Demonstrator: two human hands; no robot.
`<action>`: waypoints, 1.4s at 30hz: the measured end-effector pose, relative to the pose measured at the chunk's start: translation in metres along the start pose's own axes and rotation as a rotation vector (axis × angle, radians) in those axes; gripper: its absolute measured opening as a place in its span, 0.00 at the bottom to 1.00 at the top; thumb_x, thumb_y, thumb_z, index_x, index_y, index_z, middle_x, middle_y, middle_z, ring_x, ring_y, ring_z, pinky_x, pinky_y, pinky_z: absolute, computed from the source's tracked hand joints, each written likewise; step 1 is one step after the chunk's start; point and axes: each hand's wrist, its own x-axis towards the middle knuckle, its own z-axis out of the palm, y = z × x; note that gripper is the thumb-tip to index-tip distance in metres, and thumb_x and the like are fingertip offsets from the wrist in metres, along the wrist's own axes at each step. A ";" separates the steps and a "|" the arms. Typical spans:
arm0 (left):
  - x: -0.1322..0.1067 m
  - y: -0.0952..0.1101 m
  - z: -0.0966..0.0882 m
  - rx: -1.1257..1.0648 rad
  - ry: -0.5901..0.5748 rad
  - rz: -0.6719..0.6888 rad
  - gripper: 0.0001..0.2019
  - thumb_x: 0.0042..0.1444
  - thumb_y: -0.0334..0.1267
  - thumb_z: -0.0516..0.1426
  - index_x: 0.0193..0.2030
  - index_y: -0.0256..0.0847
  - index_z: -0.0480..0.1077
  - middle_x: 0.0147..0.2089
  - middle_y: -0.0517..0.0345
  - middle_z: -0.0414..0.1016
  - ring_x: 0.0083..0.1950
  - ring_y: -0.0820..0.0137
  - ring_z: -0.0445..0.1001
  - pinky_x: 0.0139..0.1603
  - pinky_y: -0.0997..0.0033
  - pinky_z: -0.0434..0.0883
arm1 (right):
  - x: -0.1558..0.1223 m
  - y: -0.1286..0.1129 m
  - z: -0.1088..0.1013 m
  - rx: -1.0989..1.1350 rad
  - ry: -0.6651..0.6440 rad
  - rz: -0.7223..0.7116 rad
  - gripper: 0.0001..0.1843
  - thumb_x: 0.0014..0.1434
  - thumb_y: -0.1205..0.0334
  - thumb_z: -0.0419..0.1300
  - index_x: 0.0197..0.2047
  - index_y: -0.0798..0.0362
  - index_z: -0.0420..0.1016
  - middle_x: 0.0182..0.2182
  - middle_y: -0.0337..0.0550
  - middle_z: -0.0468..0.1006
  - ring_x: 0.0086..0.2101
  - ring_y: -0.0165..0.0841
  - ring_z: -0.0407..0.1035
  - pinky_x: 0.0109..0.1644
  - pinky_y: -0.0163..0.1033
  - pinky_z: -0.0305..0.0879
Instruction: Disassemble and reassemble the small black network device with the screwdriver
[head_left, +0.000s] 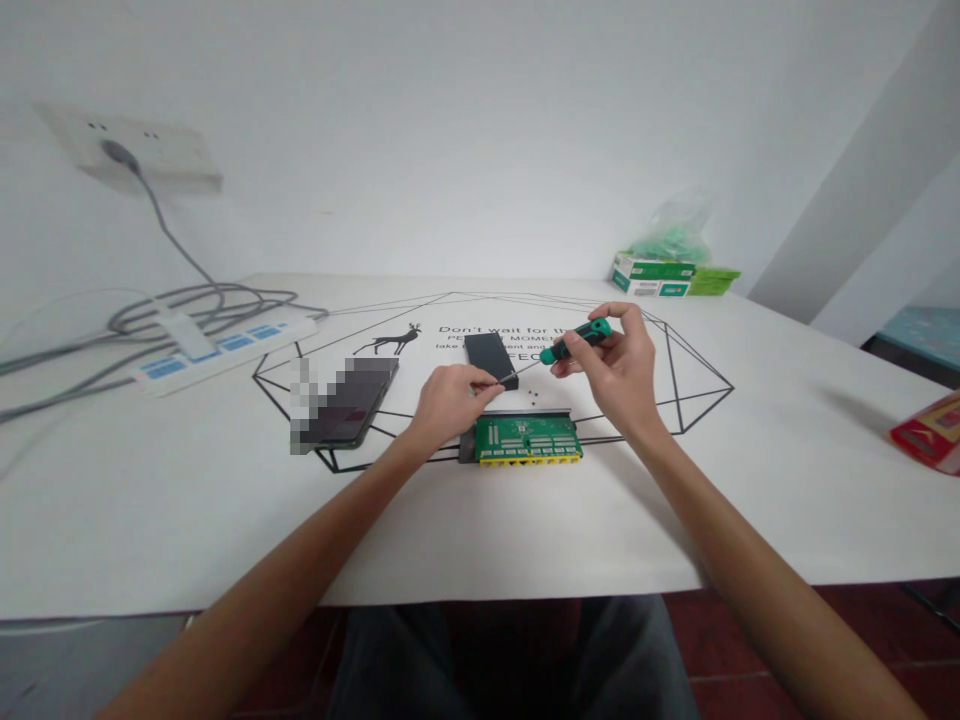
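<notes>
My right hand [619, 365] grips a screwdriver [581, 340] by its green and black handle. The thin metal shaft slants down to the left. At the far end of that shaft, the fingers of my left hand [454, 398] are pinched together around the tip; whether a small screw is there too is hidden. Just below both hands lies a green circuit board [529, 437] with a row of yellow connectors along its near edge, seated in a dark metal strip. A black rectangular casing [491, 360] rests behind my left fingertips. A few tiny dark screws [533, 397] lie between casing and board.
A phone [352, 400] lies left of my left hand. Farther left is a power strip [232, 350] with grey cables [202, 305]. Green and white boxes [652, 272] stand at the back right, under a plastic bag. A red package [930, 435] sits at the right edge.
</notes>
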 end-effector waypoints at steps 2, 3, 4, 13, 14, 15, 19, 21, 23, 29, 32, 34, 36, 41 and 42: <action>0.000 0.001 0.000 0.006 0.006 0.006 0.11 0.58 0.42 0.58 0.38 0.42 0.81 0.39 0.53 0.83 0.41 0.63 0.78 0.43 0.63 0.70 | 0.000 -0.001 0.000 0.008 0.013 -0.001 0.22 0.56 0.50 0.64 0.43 0.47 0.54 0.27 0.36 0.76 0.23 0.33 0.76 0.27 0.39 0.76; -0.001 0.001 0.000 0.013 0.013 0.013 0.11 0.58 0.42 0.58 0.38 0.42 0.81 0.39 0.53 0.83 0.41 0.63 0.78 0.43 0.63 0.71 | 0.000 -0.002 0.000 0.008 0.018 -0.002 0.22 0.55 0.50 0.64 0.43 0.47 0.55 0.26 0.36 0.76 0.23 0.33 0.76 0.27 0.39 0.76; -0.001 0.002 0.000 0.026 0.020 0.022 0.11 0.58 0.42 0.58 0.38 0.43 0.81 0.39 0.54 0.83 0.41 0.63 0.78 0.44 0.63 0.71 | 0.000 -0.002 0.000 0.007 0.024 -0.003 0.22 0.55 0.50 0.64 0.43 0.47 0.55 0.26 0.35 0.76 0.23 0.34 0.76 0.27 0.39 0.76; -0.003 0.003 -0.002 0.205 0.070 0.075 0.12 0.59 0.44 0.56 0.35 0.45 0.80 0.37 0.56 0.83 0.40 0.63 0.77 0.41 0.63 0.68 | 0.001 -0.003 -0.001 0.002 0.044 -0.023 0.22 0.55 0.50 0.64 0.43 0.47 0.55 0.24 0.33 0.76 0.22 0.34 0.76 0.25 0.39 0.76; -0.003 0.003 -0.002 0.210 0.071 0.078 0.12 0.59 0.44 0.56 0.35 0.45 0.80 0.37 0.56 0.83 0.40 0.63 0.77 0.40 0.63 0.68 | 0.001 -0.003 0.000 0.001 0.041 -0.019 0.22 0.55 0.50 0.64 0.43 0.47 0.55 0.24 0.34 0.76 0.22 0.34 0.76 0.25 0.39 0.76; -0.003 0.003 -0.001 0.213 0.073 0.080 0.12 0.59 0.44 0.56 0.34 0.46 0.80 0.37 0.56 0.83 0.40 0.63 0.76 0.40 0.63 0.68 | 0.001 -0.002 0.000 0.003 0.039 -0.014 0.22 0.55 0.49 0.64 0.43 0.47 0.55 0.24 0.34 0.76 0.22 0.34 0.76 0.25 0.39 0.76; -0.004 0.004 -0.001 0.218 0.067 0.094 0.11 0.60 0.44 0.56 0.35 0.46 0.80 0.38 0.56 0.82 0.41 0.63 0.76 0.41 0.63 0.67 | 0.001 -0.002 0.000 0.011 0.035 -0.007 0.23 0.54 0.49 0.65 0.42 0.47 0.55 0.25 0.34 0.76 0.22 0.34 0.76 0.24 0.39 0.75; -0.004 0.005 -0.002 0.238 0.055 0.106 0.11 0.61 0.43 0.56 0.35 0.45 0.80 0.39 0.55 0.82 0.41 0.63 0.76 0.43 0.62 0.66 | 0.000 -0.002 0.000 0.005 0.035 -0.012 0.23 0.54 0.49 0.65 0.42 0.46 0.55 0.25 0.34 0.76 0.22 0.34 0.76 0.24 0.39 0.75; -0.004 0.006 -0.002 0.285 0.050 0.126 0.11 0.61 0.43 0.57 0.35 0.44 0.80 0.38 0.55 0.82 0.42 0.62 0.75 0.44 0.60 0.65 | 0.000 -0.003 0.001 0.003 0.038 -0.010 0.23 0.54 0.49 0.65 0.42 0.46 0.55 0.25 0.34 0.76 0.22 0.34 0.76 0.24 0.38 0.75; -0.005 0.010 -0.005 0.403 0.026 0.207 0.11 0.63 0.41 0.56 0.36 0.43 0.79 0.40 0.54 0.82 0.46 0.60 0.76 0.45 0.59 0.63 | 0.000 -0.003 0.003 0.005 0.065 -0.002 0.25 0.52 0.48 0.67 0.41 0.47 0.56 0.23 0.33 0.76 0.21 0.34 0.76 0.22 0.36 0.73; -0.004 0.012 -0.007 0.379 -0.013 0.192 0.11 0.62 0.42 0.57 0.39 0.42 0.80 0.42 0.53 0.82 0.48 0.60 0.76 0.46 0.60 0.64 | 0.001 -0.002 0.002 -0.014 0.098 -0.011 0.24 0.53 0.48 0.67 0.41 0.48 0.57 0.21 0.32 0.75 0.20 0.34 0.75 0.21 0.35 0.71; -0.002 0.011 -0.011 0.343 -0.044 0.157 0.13 0.59 0.46 0.60 0.44 0.41 0.79 0.42 0.51 0.82 0.47 0.59 0.77 0.46 0.61 0.65 | 0.002 -0.001 0.001 -0.021 0.124 -0.019 0.24 0.53 0.48 0.67 0.41 0.48 0.57 0.20 0.32 0.75 0.19 0.33 0.75 0.20 0.34 0.70; 0.002 0.006 -0.018 0.261 -0.092 0.090 0.18 0.55 0.48 0.63 0.48 0.39 0.78 0.41 0.50 0.82 0.44 0.60 0.77 0.44 0.63 0.66 | 0.003 0.001 -0.002 -0.026 0.144 -0.031 0.24 0.54 0.48 0.67 0.43 0.48 0.58 0.20 0.31 0.74 0.18 0.33 0.74 0.20 0.34 0.69; 0.010 -0.015 -0.039 -0.156 -0.397 -0.006 0.15 0.51 0.45 0.63 0.40 0.37 0.81 0.36 0.51 0.83 0.38 0.65 0.78 0.38 0.71 0.69 | 0.003 0.003 -0.003 -0.102 0.191 -0.115 0.23 0.57 0.50 0.64 0.49 0.49 0.61 0.21 0.30 0.72 0.17 0.30 0.72 0.19 0.34 0.65; 0.010 -0.019 -0.041 -0.186 -0.446 -0.019 0.16 0.50 0.46 0.64 0.39 0.36 0.81 0.36 0.50 0.83 0.37 0.65 0.78 0.37 0.72 0.69 | 0.003 0.003 -0.001 -0.124 0.195 -0.134 0.22 0.58 0.50 0.64 0.50 0.49 0.61 0.21 0.30 0.71 0.17 0.30 0.71 0.19 0.34 0.64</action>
